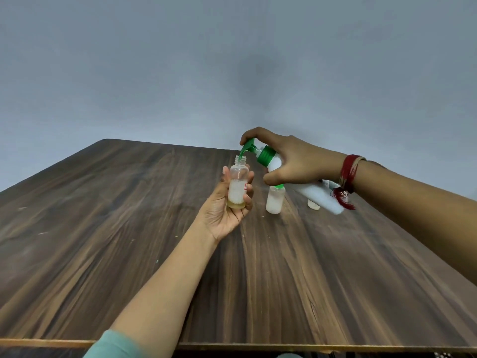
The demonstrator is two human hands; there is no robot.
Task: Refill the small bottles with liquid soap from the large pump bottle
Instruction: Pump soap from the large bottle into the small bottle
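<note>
Now pumping into small bottle [237,187], gripped in left hand [227,210]; pump bottle [317,195], three o'clock, clutched in right hand [296,161]. Next: press steadily, nozzle [243,153] centred.

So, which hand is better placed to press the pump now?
The right hand: its finger lies on the green head of the large pump bottle, spout at the mouth of the small bottle, which the left hand grips.

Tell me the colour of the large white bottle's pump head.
Green. The green plastic pump head shows best in the head view.
</note>
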